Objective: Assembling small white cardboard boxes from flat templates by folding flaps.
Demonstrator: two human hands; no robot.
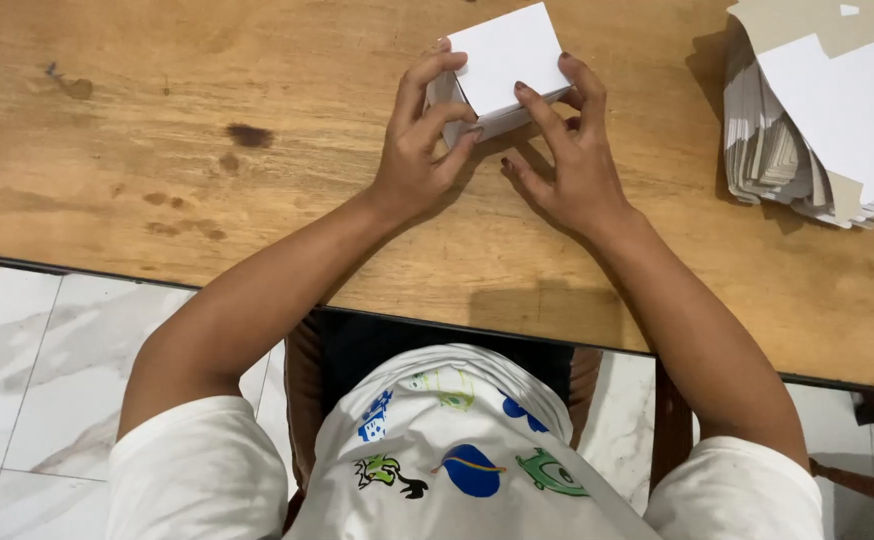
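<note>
A small white cardboard box (502, 62) rests on the wooden table (207, 150), near its far middle. My left hand (419, 140) grips the box's left end, thumb and fingers pinching its side flap. My right hand (567, 160) presses on the box's right near edge with its index and middle fingertips, its other fingers spread on the table. Both forearms reach over the table's near edge.
A thick stack of flat white and grey box blanks (822, 120) lies at the table's far right. Dark stains (249, 134) mark the wood at left. Below the table edge are a dark chair (397, 345) and white marble floor tiles (37, 360).
</note>
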